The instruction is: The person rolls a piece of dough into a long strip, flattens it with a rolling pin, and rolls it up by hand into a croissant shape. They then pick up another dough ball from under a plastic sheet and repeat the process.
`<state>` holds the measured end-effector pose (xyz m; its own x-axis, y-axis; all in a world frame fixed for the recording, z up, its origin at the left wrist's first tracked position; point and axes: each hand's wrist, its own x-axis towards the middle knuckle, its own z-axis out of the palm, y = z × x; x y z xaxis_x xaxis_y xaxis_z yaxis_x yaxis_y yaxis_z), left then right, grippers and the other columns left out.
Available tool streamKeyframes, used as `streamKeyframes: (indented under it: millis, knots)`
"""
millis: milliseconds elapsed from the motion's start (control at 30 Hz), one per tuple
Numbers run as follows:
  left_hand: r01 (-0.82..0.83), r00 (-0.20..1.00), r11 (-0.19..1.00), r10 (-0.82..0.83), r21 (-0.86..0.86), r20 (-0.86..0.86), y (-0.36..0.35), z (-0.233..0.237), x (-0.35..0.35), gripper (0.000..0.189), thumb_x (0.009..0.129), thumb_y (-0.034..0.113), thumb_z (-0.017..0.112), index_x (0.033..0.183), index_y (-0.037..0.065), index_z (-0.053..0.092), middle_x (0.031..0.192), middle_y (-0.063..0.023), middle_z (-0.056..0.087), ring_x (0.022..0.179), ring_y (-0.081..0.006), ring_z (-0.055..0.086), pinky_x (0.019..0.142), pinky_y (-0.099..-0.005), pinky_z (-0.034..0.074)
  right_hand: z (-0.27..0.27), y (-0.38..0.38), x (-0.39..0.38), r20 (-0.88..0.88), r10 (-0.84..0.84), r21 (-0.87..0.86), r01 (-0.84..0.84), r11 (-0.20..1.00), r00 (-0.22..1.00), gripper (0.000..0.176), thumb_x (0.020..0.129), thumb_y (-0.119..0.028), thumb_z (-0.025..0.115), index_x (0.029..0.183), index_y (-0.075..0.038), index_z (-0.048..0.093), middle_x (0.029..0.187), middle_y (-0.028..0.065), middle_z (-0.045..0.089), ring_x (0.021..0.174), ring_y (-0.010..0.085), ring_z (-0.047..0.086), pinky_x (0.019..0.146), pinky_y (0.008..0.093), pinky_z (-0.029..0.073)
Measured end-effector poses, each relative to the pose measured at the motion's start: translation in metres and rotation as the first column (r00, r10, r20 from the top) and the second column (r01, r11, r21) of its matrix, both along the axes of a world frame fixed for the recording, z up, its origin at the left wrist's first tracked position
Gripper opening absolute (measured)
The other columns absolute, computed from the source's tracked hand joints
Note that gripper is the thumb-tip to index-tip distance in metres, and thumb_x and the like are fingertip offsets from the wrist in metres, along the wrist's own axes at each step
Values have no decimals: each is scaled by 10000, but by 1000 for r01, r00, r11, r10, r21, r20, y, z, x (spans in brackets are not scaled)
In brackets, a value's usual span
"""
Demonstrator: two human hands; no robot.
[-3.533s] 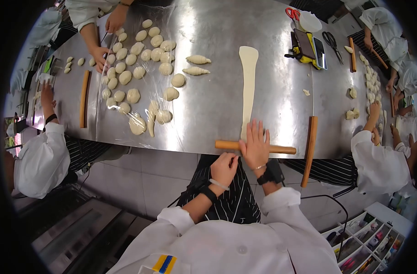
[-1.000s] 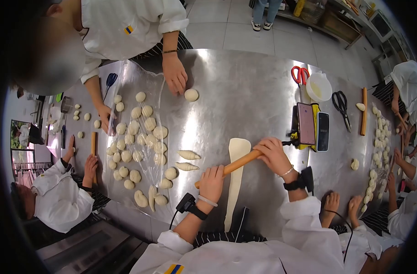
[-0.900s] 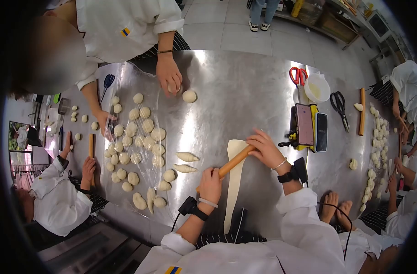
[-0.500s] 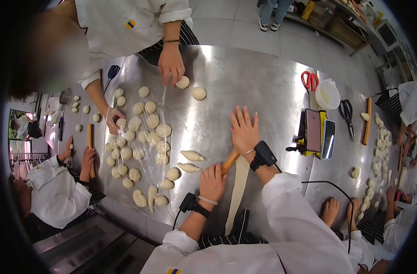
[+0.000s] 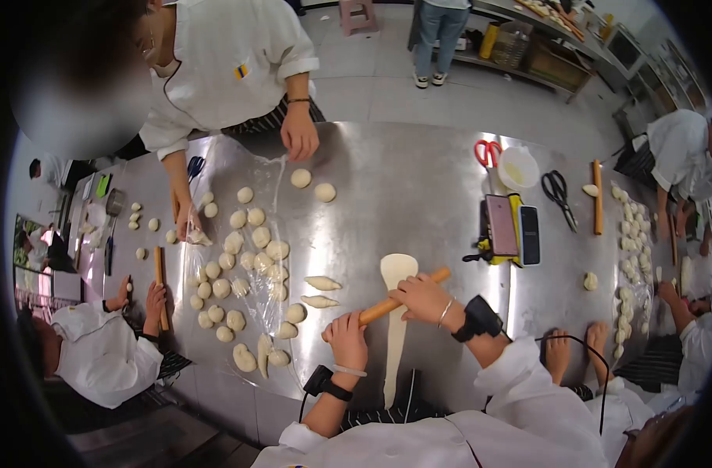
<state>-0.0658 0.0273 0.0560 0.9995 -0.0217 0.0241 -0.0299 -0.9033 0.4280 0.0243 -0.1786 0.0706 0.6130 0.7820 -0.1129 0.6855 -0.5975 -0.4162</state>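
Observation:
My left hand (image 5: 346,342) is closed round the near left end of a wooden rolling pin (image 5: 379,310). Further along, my right hand (image 5: 424,299) grips the same pin close to its other end, which sticks out past my fingers. Beneath the slanting pin lies a long flat dough strip (image 5: 395,351). Its far end is wide and rounded, and it narrows toward my body. Left of it rest two pointed, rolled dough pieces (image 5: 322,282), one behind the other.
Several dough balls (image 5: 235,242) lie under plastic film at the left, where a co-worker's hand (image 5: 187,221) touches the film. To the right are phones (image 5: 530,234), black scissors (image 5: 559,199), red-handled scissors (image 5: 488,154) and a white bowl (image 5: 518,168). Other people work at both sides.
My right hand has come back from the flat dough end onto the pin, uncovering that end. Both hands now hold the pin across the strip. The co-worker's upper hand has left the dough ball.

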Motion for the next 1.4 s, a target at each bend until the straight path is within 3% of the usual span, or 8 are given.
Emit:
streamKeyframes:
  millis: [100,167,267,367,633,800,933,1400]
  knots:
    - [165,981,978,-149,-130,125,-16,19,10,438,796,57,588,1223,45,492,1199,-135,518,1175,-311,442,1038,-452,256,-20,-22,-58,47,-381,-32,382,923,923,400,706,-250,733,1047,-85,603,942,80,563,919,292,541,789,364,416]
    - [189,973,963,-157,-192,169,-33,30,22,478,797,48,577,1259,28,458,1259,-160,475,1216,-338,404,1050,-459,245,-29,-40,-85,-268,-725,250,773,583,634,352,720,-166,711,1038,-67,595,889,117,534,890,309,538,796,373,426]
    - [237,969,940,-210,-245,131,-41,16,28,561,805,22,539,1336,-22,361,1389,-219,351,1304,-401,296,1067,-466,237,-41,-50,-114,-263,-931,263,947,182,252,335,712,-108,705,1025,-48,603,909,144,496,867,328,516,779,398,438]
    - [243,962,922,-270,-301,-50,-42,-21,39,530,851,61,514,1344,-11,333,1415,-202,320,1337,-400,234,1078,-463,219,-52,-68,-119,-151,-974,218,967,133,168,344,696,-96,717,1017,-39,607,933,164,478,866,336,505,783,398,435]
    - [120,977,891,-183,-438,-105,-55,-64,100,511,892,106,459,1368,0,305,1458,-178,260,1362,-373,192,1107,-443,182,-63,-104,-100,-30,-975,225,952,209,221,415,674,-103,747,1051,-59,579,980,120,527,937,310,495,838,400,405]
    - [342,932,932,-353,-123,-87,-61,-59,125,537,907,179,459,1389,19,284,1476,-125,247,1384,-304,168,1113,-459,160,-29,-44,-67,340,-923,210,941,264,183,412,739,-168,688,1107,-48,545,1099,104,536,1030,285,484,886,441,350]
    - [431,897,901,-434,-49,-84,-54,-65,134,548,908,197,461,1397,27,283,1485,-109,236,1390,-275,165,1119,-449,150,-70,15,-3,219,-710,229,672,705,670,495,846,-249,570,1281,-36,462,1389,101,401,1293,262,348,1042,455,250]
    - [645,762,761,-636,64,-123,-13,-48,101,608,870,221,533,1394,25,297,1472,-93,275,1377,-230,220,1117,-409,190,-59,-1,-25,85,-573,46,571,820,815,703,812,-400,589,1374,-43,364,1463,54,313,1371,264,227,1102,507,132]
